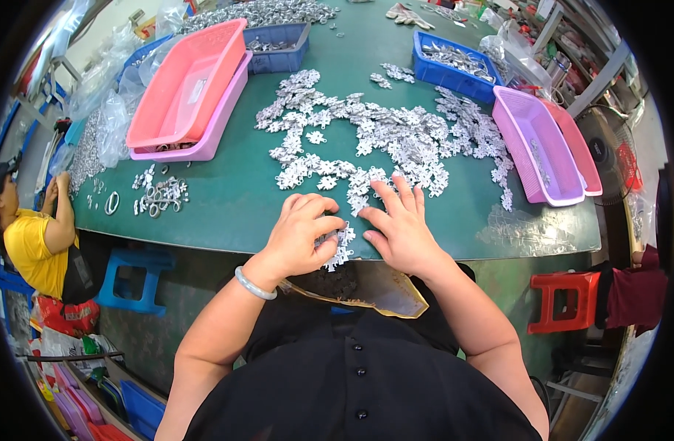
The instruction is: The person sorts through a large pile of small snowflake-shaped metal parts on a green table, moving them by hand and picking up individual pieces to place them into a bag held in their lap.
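Note:
A wide spread of small flat silver metal pieces (407, 136), cross-like in outline, lies on the green table (226, 202). At the near edge my left hand (300, 231) curls its fingers and thumb around a small cluster of the same pieces (341, 246), part of which sticks out beyond the edge. My right hand (403, 228) lies just right of it, fingers spread, fingertips by the near end of the spread and nothing visibly gripped. Below the edge, on my lap, a yellowish open bag (396, 294) holds dark small bits.
Stacked pink and purple baskets (188, 84) stand left; a purple basket (535, 147) stands right. A blue bin (454, 66) of metal parts sits at the back. Loose rings (160, 195) lie left. A person in yellow (31, 242) works at far left. Stools (134, 279) flank me.

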The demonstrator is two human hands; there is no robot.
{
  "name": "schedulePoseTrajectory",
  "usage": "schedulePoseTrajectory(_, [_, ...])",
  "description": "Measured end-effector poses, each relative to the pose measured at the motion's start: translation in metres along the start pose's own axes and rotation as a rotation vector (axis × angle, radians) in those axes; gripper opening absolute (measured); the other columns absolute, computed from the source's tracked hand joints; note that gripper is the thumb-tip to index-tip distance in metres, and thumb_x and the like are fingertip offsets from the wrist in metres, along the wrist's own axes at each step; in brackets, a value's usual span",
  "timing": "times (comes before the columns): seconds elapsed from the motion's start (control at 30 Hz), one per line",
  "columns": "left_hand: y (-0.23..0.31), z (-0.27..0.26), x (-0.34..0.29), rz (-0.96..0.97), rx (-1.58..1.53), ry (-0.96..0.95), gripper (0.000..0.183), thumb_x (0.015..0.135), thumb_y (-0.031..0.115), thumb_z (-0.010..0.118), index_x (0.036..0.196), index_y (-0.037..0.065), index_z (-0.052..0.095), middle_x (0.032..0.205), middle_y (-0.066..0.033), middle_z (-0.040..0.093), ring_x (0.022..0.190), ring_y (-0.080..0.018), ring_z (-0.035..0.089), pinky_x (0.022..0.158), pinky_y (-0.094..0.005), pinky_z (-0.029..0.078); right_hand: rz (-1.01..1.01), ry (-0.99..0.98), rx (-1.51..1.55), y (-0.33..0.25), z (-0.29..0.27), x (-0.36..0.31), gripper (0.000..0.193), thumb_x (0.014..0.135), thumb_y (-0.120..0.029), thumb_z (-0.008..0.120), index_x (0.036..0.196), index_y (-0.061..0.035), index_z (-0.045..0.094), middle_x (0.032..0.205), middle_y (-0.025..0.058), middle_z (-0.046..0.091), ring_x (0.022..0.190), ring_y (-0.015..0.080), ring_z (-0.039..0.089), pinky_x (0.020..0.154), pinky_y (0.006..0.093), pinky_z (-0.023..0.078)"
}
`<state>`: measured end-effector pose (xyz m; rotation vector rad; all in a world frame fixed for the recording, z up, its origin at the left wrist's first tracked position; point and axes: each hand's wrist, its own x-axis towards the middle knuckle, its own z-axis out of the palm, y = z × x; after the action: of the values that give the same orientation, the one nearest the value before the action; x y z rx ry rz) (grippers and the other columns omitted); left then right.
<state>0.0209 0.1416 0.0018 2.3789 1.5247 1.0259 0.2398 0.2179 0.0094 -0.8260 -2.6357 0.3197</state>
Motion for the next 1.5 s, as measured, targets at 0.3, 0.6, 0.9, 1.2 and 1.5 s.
schedulePoseTrajectory(0.3, [0.011, -0.002, 0.004, -0.015, 0.086, -0.041, 0.033, 0.073, 0.013, 0.069, 0.106, 0.011, 0.070, 0.111, -0.0088, 0.060, 0.104, -0.0276, 0.056, 0.097, -0.0434, 0.035, -0.034, 0.106, 0.047, 0.015, 0.002, 0.002, 0.023, 0.084, -0.013, 0.067, 0.107, -0.0147, 0.069, 0.143, 0.0160, 0.042, 0.136, 0.0450, 0.031, 0.107, 0.0672, 0.023])
schedulePoseTrajectory(0.6, [0.011, -0.004, 0.007, -0.031, -0.007, -0.051, 0.019, 0.071, 0.013, 0.072, 0.088, 0.009, 0.065, 0.114, -0.0069, 0.062, 0.109, -0.0273, 0.056, 0.098, -0.0435, 0.035, 0.080, 0.161, -0.098, 0.013, 0.011, 0.032, 0.033, 0.082, -0.018, 0.070, 0.114, -0.0111, 0.063, 0.142, 0.0171, 0.043, 0.136, 0.0440, 0.031, 0.107, 0.0687, 0.021])
schedulePoseTrajectory(0.9, [0.004, 0.001, -0.001, -0.002, -0.026, 0.026, 0.016, 0.071, 0.009, 0.071, 0.084, 0.009, 0.062, 0.092, -0.0042, 0.067, 0.100, -0.0272, 0.060, 0.095, -0.0438, 0.038, -0.054, 0.117, 0.003, 0.016, 0.009, 0.030, 0.030, 0.077, -0.014, 0.075, 0.104, -0.0108, 0.064, 0.141, 0.0153, 0.044, 0.136, 0.0434, 0.031, 0.107, 0.0673, 0.023])
schedulePoseTrajectory(1.2, [0.010, 0.002, 0.002, -0.059, 0.050, 0.031, 0.027, 0.070, 0.008, 0.069, 0.097, 0.007, 0.068, 0.103, -0.0068, 0.061, 0.099, -0.0275, 0.057, 0.092, -0.0419, 0.041, -0.045, -0.030, -0.024, 0.020, -0.002, 0.041, 0.033, 0.077, -0.020, 0.078, 0.103, -0.0074, 0.062, 0.144, 0.0163, 0.042, 0.141, 0.0428, 0.026, 0.109, 0.0684, 0.021])
schedulePoseTrajectory(1.5, [0.004, 0.006, -0.002, 0.014, 0.002, 0.158, 0.015, 0.066, 0.002, 0.067, 0.078, 0.007, 0.060, 0.095, -0.0062, 0.062, 0.092, -0.0279, 0.058, 0.086, -0.0410, 0.043, -0.045, -0.027, 0.061, 0.021, 0.005, 0.041, 0.035, 0.075, -0.021, 0.079, 0.101, -0.0091, 0.059, 0.142, 0.0149, 0.044, 0.140, 0.0429, 0.028, 0.110, 0.0676, 0.020])
